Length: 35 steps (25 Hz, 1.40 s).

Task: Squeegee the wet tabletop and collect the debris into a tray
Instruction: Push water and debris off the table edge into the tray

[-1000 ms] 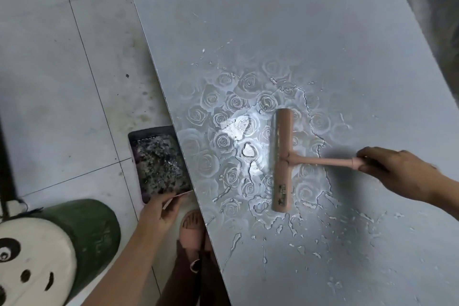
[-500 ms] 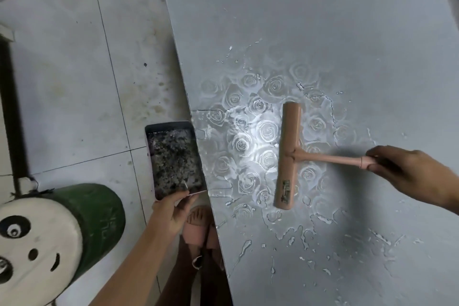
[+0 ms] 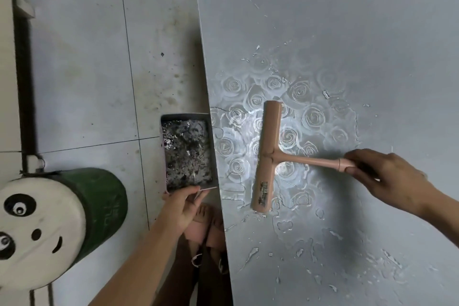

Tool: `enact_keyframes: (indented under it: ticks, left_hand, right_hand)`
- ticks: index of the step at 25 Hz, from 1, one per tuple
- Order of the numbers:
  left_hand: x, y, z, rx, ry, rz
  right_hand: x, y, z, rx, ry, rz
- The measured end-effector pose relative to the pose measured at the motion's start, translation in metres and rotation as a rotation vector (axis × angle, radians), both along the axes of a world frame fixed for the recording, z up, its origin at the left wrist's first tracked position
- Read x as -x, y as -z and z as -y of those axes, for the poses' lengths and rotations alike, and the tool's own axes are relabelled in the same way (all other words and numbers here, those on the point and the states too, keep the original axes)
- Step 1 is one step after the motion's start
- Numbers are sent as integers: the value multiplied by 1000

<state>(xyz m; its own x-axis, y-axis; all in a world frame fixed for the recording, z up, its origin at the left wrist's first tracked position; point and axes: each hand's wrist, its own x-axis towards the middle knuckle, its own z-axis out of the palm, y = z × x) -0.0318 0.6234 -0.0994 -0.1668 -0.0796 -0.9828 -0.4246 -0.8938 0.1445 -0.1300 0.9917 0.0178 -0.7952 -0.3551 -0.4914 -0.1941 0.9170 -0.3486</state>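
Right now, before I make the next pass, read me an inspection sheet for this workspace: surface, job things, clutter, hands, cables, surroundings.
Surface: grey rose-embossed tabletop, wet across the middle and the near side.
Job's things: pink plastic T-shaped squeegee, blade on the wet patch, short of the table's left edge; grey rectangular tray at that edge, holding dark wet debris.
Clutter: small white flecks on the tabletop.
Hands: left hand grips the tray's near end; right hand grips the squeegee's handle.
Cables: nothing seen.
Surroundings: stained grey tiled floor; green panda-faced stool; sandalled feet.
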Motion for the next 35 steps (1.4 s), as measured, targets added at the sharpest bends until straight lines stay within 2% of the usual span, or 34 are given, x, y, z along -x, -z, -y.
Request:
enact_keyframes:
  ticks: [5, 9, 12, 17, 21, 24, 30, 35]
  left_hand:
    - [-5, 2, 2, -9, -4, -24]
    - [-10, 1, 1, -10, 1, -35]
    - [-14, 0, -1, -18, -9, -58]
    - [-16, -2, 2, -34, -17, -73]
    - [-15, -3, 4, -39, -16, -40]
    - [-13, -6, 6, -47, 0, -27]
    - [-13, -8, 12, -81, 80, -25]
    - [-9, -12, 17, -79, 138, 1]
  right_hand:
    - [9, -4, 30, -6, -70, -74]
    - [7, -16, 6, -19, -33, 19]
    - [-6, -11, 8, -73, -19, -21]
    - [-10, 8, 50, 7, -31, -70]
    - [-3, -3, 36, -14, -54, -85]
    - [-2, -13, 26, -61, -54, -77]
    - [-10, 10, 75, -14, -88, -99]
    - [-14, -3, 59, -79, -61, -89]
